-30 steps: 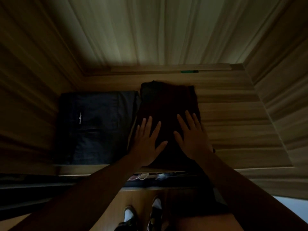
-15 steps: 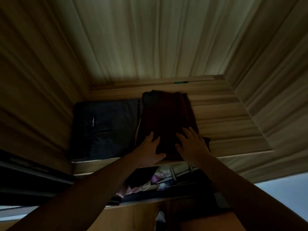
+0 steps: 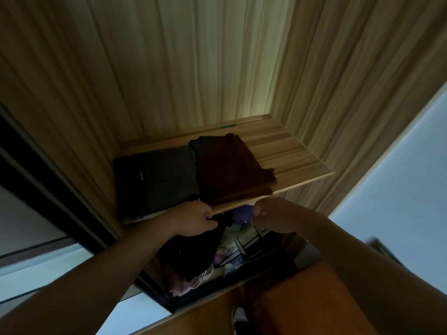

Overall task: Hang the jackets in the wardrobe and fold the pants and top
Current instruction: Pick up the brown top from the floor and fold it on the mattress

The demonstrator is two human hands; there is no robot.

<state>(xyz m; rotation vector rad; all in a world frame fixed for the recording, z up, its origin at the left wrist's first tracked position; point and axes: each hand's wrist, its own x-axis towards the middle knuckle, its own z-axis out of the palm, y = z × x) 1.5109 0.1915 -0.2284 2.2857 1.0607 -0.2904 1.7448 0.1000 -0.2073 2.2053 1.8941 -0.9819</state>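
Facing wardrobe [image 3: 193, 68], wood shelf [image 3: 290, 151] inside. Folded dark pants [image 3: 154, 180] lie on shelf's left part, folded brown top [image 3: 232, 170] just beside on their right, edges touching. Black garment [image 3: 193, 257] hangs below shelf. My left hand [image 3: 193, 220] sits under shelf's front edge, fingers curled into black garment. My right hand [image 3: 273, 215] is curled next to a purple thing [image 3: 243, 213]; can't tell if it holds it.

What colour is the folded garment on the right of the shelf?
The garment is dark reddish-brown; head view.
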